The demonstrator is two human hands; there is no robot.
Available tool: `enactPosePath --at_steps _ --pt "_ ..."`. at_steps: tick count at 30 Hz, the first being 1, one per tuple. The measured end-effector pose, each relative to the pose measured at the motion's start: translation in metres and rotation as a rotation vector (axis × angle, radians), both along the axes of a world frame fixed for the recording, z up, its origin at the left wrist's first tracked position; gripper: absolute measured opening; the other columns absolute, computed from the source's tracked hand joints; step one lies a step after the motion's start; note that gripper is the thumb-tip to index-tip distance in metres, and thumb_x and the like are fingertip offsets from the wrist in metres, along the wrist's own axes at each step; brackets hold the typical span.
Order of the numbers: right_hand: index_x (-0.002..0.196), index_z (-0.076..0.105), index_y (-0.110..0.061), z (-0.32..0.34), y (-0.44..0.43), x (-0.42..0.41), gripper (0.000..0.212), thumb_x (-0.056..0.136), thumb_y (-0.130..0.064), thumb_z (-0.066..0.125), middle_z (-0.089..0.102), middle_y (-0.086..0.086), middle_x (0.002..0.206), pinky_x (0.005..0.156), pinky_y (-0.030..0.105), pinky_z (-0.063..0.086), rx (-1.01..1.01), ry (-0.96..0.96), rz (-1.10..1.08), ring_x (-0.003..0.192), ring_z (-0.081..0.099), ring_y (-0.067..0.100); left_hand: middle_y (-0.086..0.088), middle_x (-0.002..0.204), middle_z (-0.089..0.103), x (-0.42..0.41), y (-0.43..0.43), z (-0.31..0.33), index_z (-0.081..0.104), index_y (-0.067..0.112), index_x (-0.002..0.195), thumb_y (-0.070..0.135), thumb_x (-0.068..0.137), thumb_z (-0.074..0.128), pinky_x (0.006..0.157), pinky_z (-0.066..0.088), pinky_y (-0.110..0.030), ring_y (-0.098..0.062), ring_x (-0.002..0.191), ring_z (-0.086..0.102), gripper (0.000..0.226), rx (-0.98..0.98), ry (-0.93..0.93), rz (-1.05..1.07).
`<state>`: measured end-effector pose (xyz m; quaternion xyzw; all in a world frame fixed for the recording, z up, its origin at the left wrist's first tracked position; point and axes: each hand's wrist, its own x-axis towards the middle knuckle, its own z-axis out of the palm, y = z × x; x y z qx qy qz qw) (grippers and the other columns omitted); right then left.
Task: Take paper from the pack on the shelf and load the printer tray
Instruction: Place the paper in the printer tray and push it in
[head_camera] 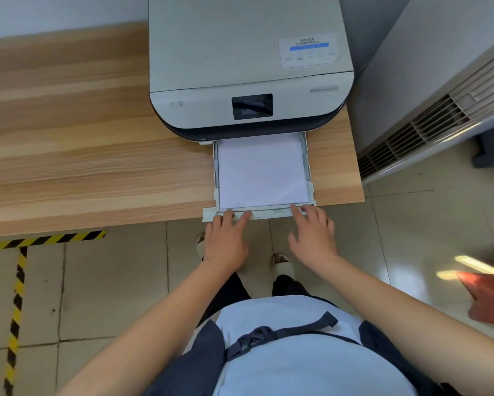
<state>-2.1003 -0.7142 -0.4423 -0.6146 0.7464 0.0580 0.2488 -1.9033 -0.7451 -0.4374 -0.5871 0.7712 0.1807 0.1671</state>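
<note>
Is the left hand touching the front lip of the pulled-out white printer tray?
Touching. The head view shows the left hand with fingertips resting on the front lip of the white printer tray.

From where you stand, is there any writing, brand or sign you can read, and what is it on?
White sticker on the printer lid: two lines of Chinese characters above a blue bar, too blurred to read.
Small print below the bar: unreadable.
Brand mark on the printer front: blurred.
Power symbol on its button.

Wood-grain table (82, 144), mostly bare on left. Printer (248, 67) sits far right; its pulled-out tray (310, 178) w/ paper (261, 172) overhangs table's near edge.
</note>
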Motion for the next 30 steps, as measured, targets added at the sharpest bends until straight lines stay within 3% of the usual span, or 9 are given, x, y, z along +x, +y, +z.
enactPosePath --at_steps 4,8,17,20,22,25,26,28,30 --pt "0.153 0.013 -0.04 0.003 -0.001 0.004 0.07 0.092 -0.033 0.047 0.026 0.009 0.154 0.111 0.048 0.021 0.048 0.08 0.086 0.143 0.017 0.029 -0.011 0.153 0.031 -0.001 -0.002 -0.001 0.016 0.038 0.157 0.023 0.09 0.051 0.108 0.031 -0.039 -0.032 0.134 0.035 0.077 0.026 -0.033 -0.031" --pt "0.151 0.017 -0.042 0.003 -0.006 0.009 0.067 0.091 -0.034 0.046 0.029 0.01 0.152 0.11 0.048 0.023 0.058 0.094 0.064 0.14 0.021 0.03 -0.012 0.15 0.032 -0.007 -0.005 -0.001 0.013 0.039 0.157 0.025 0.09 0.052 0.108 0.03 -0.039 -0.033 0.134 0.035 0.079 0.03 -0.043 -0.016" --pt "0.15 0.031 -0.026 0.003 -0.003 -0.006 0.06 0.092 -0.029 0.046 0.037 -0.004 0.152 0.109 0.043 0.025 -0.01 -0.043 -0.119 0.138 0.027 0.018 -0.011 0.149 0.033 0.007 0.0 -0.002 0.021 0.035 0.155 0.026 0.087 0.052 0.104 0.031 -0.039 -0.03 0.129 0.036 0.076 0.027 0.017 0.2" --pt "0.149 0.034 -0.022 0.002 -0.003 -0.008 0.059 0.092 -0.024 0.049 0.038 -0.001 0.151 0.108 0.044 0.029 -0.013 -0.18 -0.198 0.139 0.025 0.02 -0.013 0.144 0.035 0.018 0.002 0.001 0.027 0.033 0.153 0.027 0.086 0.054 0.101 0.031 -0.038 -0.031 0.124 0.037 0.072 0.013 0.052 0.322" --pt "0.145 0.042 -0.021 0.002 -0.003 -0.01 0.055 0.091 -0.018 0.052 0.046 0.001 0.144 0.11 0.042 0.031 -0.057 -0.327 -0.284 0.137 0.028 0.021 -0.011 0.139 0.039 0.023 -0.001 0.007 0.035 0.032 0.152 0.027 0.087 0.055 0.101 0.031 -0.037 -0.03 0.122 0.038 0.068 0.015 0.135 0.394" --pt "0.134 0.055 -0.019 0.009 -0.011 -0.018 0.044 0.091 -0.011 0.054 0.058 0.001 0.125 0.106 0.037 0.039 -0.154 -0.538 -0.498 0.126 0.045 0.021 -0.009 0.131 0.048 0.028 -0.014 0.008 0.052 0.029 0.141 0.019 0.088 0.058 0.107 0.035 -0.039 -0.03 0.122 0.042 0.054 0.021 0.437 0.619" --pt "0.131 0.058 -0.018 0.013 -0.017 -0.022 0.041 0.091 -0.01 0.054 0.06 0.0 0.121 0.103 0.039 0.044 -0.176 -0.59 -0.581 0.119 0.051 0.02 -0.008 0.128 0.051 0.029 -0.02 0.01 0.057 0.027 0.137 0.016 0.089 0.058 0.105 0.04 -0.04 -0.028 0.12 0.046 0.049 0.035 0.573 0.737" --pt "0.125 0.063 -0.016 0.019 -0.033 -0.031 0.037 0.09 -0.008 0.054 0.064 0.002 0.118 0.097 0.039 0.05 -0.231 -0.648 -0.709 0.109 0.058 0.019 -0.007 0.125 0.057 0.033 -0.039 0.015 0.059 0.021 0.134 0.012 0.094 0.058 0.091 0.046 -0.029 -0.021 0.11 0.054 0.041 0.094 0.818 0.971" --pt "0.124 0.064 -0.015 0.026 -0.054 -0.04 0.038 0.089 -0.007 0.052 0.064 0.004 0.12 0.091 0.034 0.052 -0.25 -0.668 -0.79 0.103 0.06 0.018 -0.005 0.121 0.063 0.037 -0.062 0.022 0.059 0.016 0.134 0.012 0.097 0.057 0.085 0.046 -0.027 -0.022 0.107 0.061 0.037 0.177 0.943 1.153"
